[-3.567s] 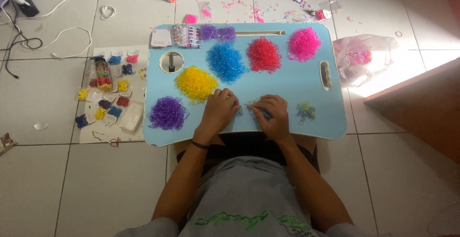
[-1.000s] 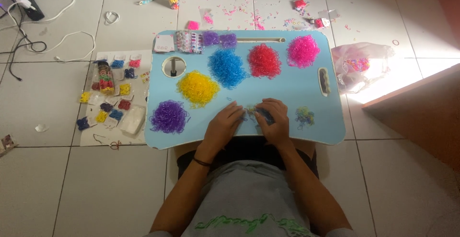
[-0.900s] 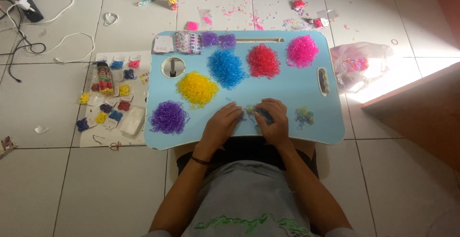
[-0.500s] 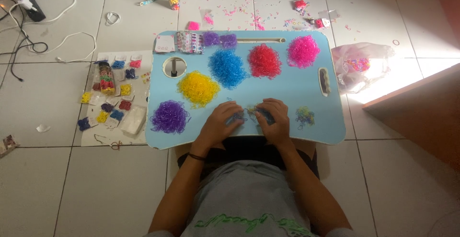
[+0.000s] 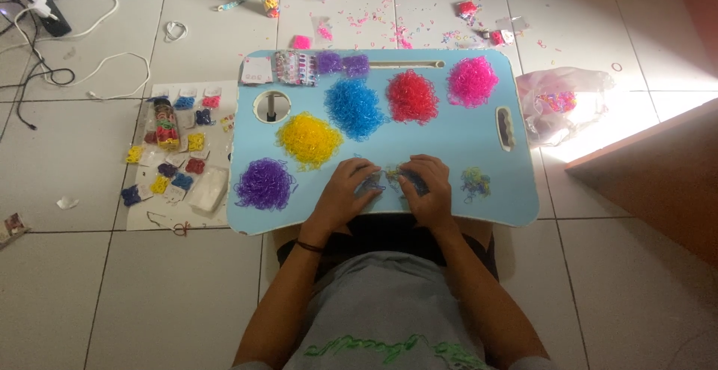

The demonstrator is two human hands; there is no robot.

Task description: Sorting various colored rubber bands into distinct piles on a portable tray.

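Both hands rest on the near edge of a light blue lap tray [image 5: 464, 134]. My left hand [image 5: 345, 194] and my right hand [image 5: 428, 189] meet over a small clump of mixed-colour rubber bands [image 5: 390, 176], fingers curled and pinching into it. Sorted piles of bands lie on the tray: purple [image 5: 263, 184], yellow [image 5: 308, 140], blue [image 5: 354, 107], red [image 5: 412, 96] and pink [image 5: 473, 81]. A small mixed heap [image 5: 476, 182] lies just right of my right hand.
Small packets of bands [image 5: 318, 64] line the tray's far edge, beside a round cup hole [image 5: 271, 105]. On the floor to the left lie sorted packets on a sheet [image 5: 173, 155]. A clear bag [image 5: 562, 101] sits to the right, cables [image 5: 45, 41] at the far left.
My left hand has curled its fingers and drawn closer to my right hand over the small clump. The right hand has stayed put.
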